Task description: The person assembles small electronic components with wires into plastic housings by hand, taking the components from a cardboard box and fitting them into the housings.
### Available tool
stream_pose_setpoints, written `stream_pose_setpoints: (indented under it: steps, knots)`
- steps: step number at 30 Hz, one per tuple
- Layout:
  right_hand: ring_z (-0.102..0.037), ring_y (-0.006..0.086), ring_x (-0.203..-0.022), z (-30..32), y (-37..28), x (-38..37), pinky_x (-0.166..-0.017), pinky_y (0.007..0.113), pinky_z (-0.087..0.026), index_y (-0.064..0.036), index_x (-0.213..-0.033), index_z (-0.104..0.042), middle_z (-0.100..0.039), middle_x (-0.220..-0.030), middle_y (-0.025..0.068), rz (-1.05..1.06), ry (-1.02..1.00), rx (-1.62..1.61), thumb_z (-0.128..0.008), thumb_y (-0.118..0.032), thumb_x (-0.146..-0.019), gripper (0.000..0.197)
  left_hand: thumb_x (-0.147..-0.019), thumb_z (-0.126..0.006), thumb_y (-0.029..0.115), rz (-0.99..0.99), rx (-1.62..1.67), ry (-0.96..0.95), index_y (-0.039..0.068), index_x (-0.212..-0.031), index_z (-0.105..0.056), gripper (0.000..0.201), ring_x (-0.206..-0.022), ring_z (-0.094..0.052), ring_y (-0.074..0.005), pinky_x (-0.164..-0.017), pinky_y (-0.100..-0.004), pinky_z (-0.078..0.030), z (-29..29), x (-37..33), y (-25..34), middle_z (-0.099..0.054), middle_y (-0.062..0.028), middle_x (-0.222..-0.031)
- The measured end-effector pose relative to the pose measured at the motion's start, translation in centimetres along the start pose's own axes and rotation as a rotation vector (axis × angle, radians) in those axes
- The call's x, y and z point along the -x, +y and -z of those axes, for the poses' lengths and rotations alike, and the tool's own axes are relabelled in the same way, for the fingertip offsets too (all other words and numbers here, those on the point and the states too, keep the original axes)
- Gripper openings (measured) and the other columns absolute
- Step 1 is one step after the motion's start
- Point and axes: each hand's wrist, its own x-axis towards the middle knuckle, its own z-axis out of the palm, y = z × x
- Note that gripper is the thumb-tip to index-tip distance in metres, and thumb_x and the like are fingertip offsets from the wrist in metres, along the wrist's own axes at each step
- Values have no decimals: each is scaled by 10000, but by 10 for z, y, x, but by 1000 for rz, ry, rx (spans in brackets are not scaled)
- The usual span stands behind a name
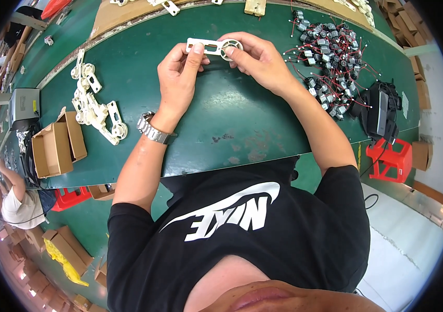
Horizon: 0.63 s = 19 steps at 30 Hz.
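Note:
Between my two hands, above the green table, is a white plastic part [210, 47] with a flat slotted arm and a round spoked ring at its right end. My left hand [181, 68] grips the arm's left end, thumb on top. My right hand [258, 58] holds the ring end, its thumb pressed on the ring and the fingers behind it. A pile of similar white plastic parts [91, 106] lies to the left. To the right spreads a heap of small motors [333, 62] with red wires.
An open cardboard box [52, 151] stands at the table's left edge beside a grey metal box [25, 108]. A black device [382, 112] sits at the right edge, near a red stool [392, 160]. Brown board [122, 18] lies along the far side. Another person [21, 203] works at left.

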Motion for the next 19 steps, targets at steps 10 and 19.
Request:
stream_pose_setpoints:
  steps: [10,19]
  knots:
    - [-522,30,-725,-1,21,-7,-620,213,-416,-38,-1117,-715,-609,-821,-57,-45,104,69,-678,-160,-991,179,-1053,-665,259,26,-164,-25,11,-1017,-689,252,-745,-579,-16,-635,-210,-441,1,4,1,-678,17,-812]
    - [-687,194,-884,20,-74,-89,-792,336,-556,-117,-1171,-737,-744,-973,110,-445,-63,403,-682,-277,-1011,233,-931,-737,397,66,-1506,-32,66,-1070,-639,371,-929,-709,-360,-782,-462,-562,46,25,99,-703,-163,-976]
